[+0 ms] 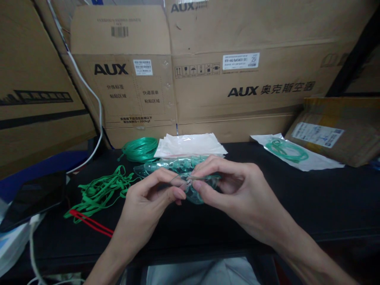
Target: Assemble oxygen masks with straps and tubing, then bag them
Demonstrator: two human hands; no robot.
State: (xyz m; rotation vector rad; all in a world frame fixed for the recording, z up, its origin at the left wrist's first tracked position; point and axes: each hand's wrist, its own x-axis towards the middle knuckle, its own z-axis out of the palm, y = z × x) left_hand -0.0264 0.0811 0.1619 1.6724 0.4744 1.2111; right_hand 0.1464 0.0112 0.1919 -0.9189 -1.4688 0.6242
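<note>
My left hand and my right hand meet in front of me over the black table. Both pinch a clear green plastic face mask, thumbs and forefingers close together at its upper part. A thin strip or wire shows at the fingertips, too small to make out. The fingers hide much of the mask. Just behind it lies a row of similar clear green masks, nested together. Left of my left hand is a loose heap of green elastic straps.
A coil of green tubing and white pouches lie at the back. Packed tubing rests beside a cardboard box at right. A phone, a white cable and a red cord are at left. Cardboard walls stand behind.
</note>
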